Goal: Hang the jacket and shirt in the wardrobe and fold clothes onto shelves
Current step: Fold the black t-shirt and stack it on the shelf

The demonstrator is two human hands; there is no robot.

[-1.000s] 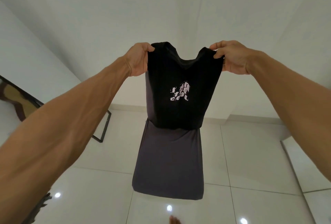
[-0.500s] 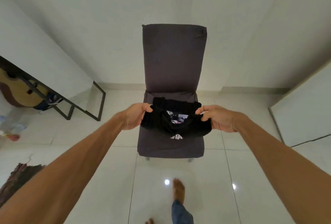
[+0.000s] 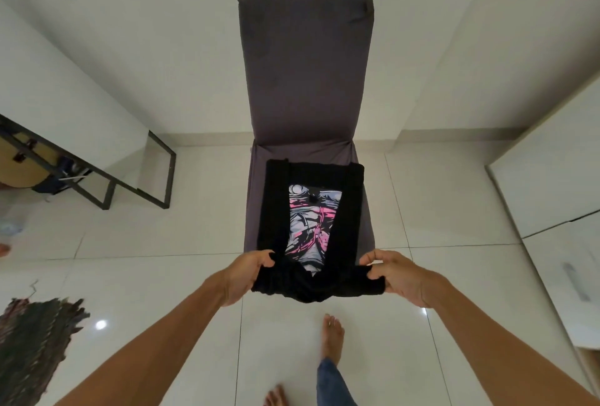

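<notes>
While each hand [image 3: 242, 272] [image 3: 397, 276] pinches its near end, the black T-shirt [image 3: 276, 211] lies lengthwise along the chair seat [image 3: 354, 154].

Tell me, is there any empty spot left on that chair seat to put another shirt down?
Hardly. The black T-shirt covers most of the chair seat; only thin grey strips show along its left, right and back edges. Both the left hand and right hand crowd the front edge. Bare floor tiles lie open on the chair's right side.

T-shirt [image 3: 324, 211] now apparently flat on chair [image 3: 305, 65]
</notes>
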